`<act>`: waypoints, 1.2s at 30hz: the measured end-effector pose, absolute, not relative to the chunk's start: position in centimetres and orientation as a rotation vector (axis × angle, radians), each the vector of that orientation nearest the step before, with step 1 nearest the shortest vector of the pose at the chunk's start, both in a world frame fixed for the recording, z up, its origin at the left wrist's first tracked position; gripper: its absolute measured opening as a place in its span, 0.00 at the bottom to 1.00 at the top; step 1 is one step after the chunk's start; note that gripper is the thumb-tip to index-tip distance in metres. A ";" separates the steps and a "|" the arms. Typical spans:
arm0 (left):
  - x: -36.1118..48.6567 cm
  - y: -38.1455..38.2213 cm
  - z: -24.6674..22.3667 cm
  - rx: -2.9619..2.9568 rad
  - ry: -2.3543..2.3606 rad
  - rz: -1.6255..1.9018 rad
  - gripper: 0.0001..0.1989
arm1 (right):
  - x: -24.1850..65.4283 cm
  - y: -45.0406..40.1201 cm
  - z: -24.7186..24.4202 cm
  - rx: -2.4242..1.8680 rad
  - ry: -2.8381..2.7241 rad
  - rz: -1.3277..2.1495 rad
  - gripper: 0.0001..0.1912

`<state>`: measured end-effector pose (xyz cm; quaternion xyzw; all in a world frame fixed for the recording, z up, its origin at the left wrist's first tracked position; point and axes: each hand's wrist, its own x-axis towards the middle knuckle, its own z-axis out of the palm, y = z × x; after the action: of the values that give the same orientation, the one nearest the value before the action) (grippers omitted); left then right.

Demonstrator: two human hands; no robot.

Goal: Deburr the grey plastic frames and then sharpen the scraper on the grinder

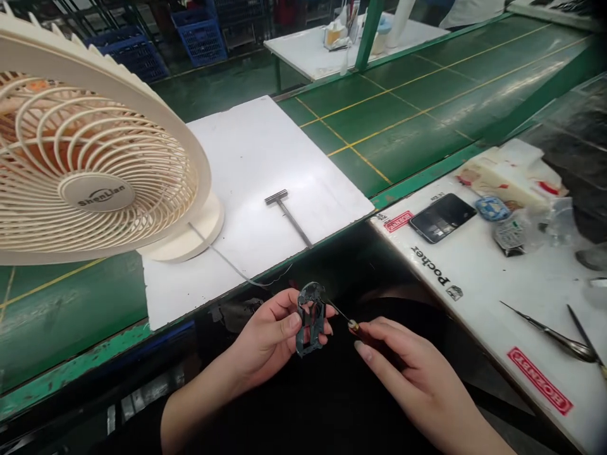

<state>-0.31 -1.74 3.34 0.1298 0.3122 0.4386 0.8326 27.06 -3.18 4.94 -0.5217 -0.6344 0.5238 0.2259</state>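
Note:
Above my lap, my left hand (270, 332) is closed around a small dark frame-like part (310, 319) with a rounded top and open middle. My right hand (403, 360) pinches the handle of a thin pointed tool (340, 311). The tool's tip reaches the upper right side of the dark part; whether it touches is too small to tell. A dark T-shaped piece (291, 218) lies on the white board (241, 151) beyond my hands.
A cream fan (99, 189) stands at the left on the board. On the right-hand table (484, 322) lie a phone (442, 217), plastic bags (540, 224) and tweezers (552, 335). A green conveyor belt (379, 120) runs behind, with blue crates (202, 41) farther back.

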 end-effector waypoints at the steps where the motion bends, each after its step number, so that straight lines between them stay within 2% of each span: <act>1: -0.4 -1.8 3.5 0.278 0.659 0.938 0.15 | 26.9 -2.9 5.1 -1.419 -1.808 1.405 0.13; 6: -0.5 -2.3 3.5 0.311 0.675 0.993 0.16 | 26.3 -2.5 5.4 -1.418 -1.798 1.359 0.15; 10: -0.4 -2.5 3.1 0.356 0.699 1.012 0.18 | 26.1 -2.7 5.1 -1.392 -1.739 1.459 0.13; 15: -0.3 -2.5 3.0 0.389 0.680 1.009 0.19 | 26.3 -3.3 4.9 -1.394 -1.771 1.382 0.12; 20: -0.1 -2.3 3.3 0.410 0.713 0.981 0.18 | 26.6 -3.5 5.1 -1.389 -1.789 1.382 0.15; 36: -0.2 -2.9 2.5 0.455 0.677 1.079 0.15 | 26.3 -3.6 5.5 -1.350 -1.818 1.313 0.14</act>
<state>-0.23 -2.94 2.50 0.2105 0.3134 0.4995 0.7797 26.28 -3.58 5.55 -0.4983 -0.6707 0.4844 0.2592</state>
